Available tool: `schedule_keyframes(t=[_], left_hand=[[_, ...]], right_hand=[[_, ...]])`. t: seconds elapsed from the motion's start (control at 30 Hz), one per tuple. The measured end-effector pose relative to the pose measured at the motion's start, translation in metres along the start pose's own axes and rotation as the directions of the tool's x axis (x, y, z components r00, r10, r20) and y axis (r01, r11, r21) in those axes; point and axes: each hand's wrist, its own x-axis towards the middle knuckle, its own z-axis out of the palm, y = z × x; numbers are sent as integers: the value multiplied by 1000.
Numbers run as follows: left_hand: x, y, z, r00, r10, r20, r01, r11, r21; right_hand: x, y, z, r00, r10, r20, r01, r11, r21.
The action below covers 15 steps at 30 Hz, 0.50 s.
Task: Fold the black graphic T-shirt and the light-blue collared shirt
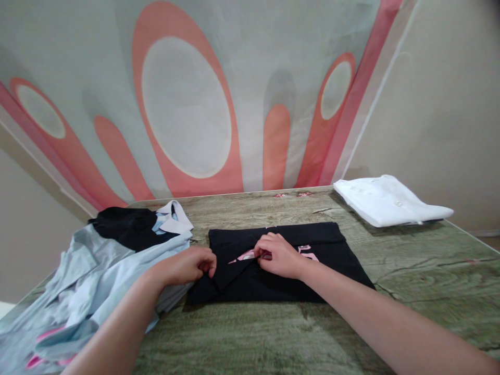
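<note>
A black garment with a pink print [297, 271] lies partly folded on the wood-grain table [410, 281]. My left hand [191, 264] is closed, pinching the garment's left edge where a flap is turned over. My right hand [278, 255] is closed too, fingers pinched on the black cloth at the middle, right by the pink print. Both forearms reach in from the bottom of the view.
A heap of light blue, black and white clothes [97, 271] covers the table's left side. A folded white shirt [386, 200] lies at the back right. A curtain with large pink ovals [187, 104] hangs behind the table.
</note>
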Motion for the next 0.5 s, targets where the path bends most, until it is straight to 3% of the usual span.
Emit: schedule_keyframes(t=[0.2, 0.3, 0.4, 0.5], left_hand=[[-2, 2, 1, 964, -151, -219, 176, 979, 98], [0, 5, 2, 964, -198, -177, 213, 975, 66], [1, 4, 3, 968, -219, -122, 226, 973, 50], [3, -1, 4, 971, -211, -115, 217, 975, 42]], right_hand=[[0, -1, 0, 998, 28, -60, -27, 999, 19], [0, -5, -1, 993, -11, -115, 15, 999, 38], [0, -6, -2, 992, -113, -56, 113, 993, 13], [1, -4, 1, 993, -114, -20, 114, 993, -20]])
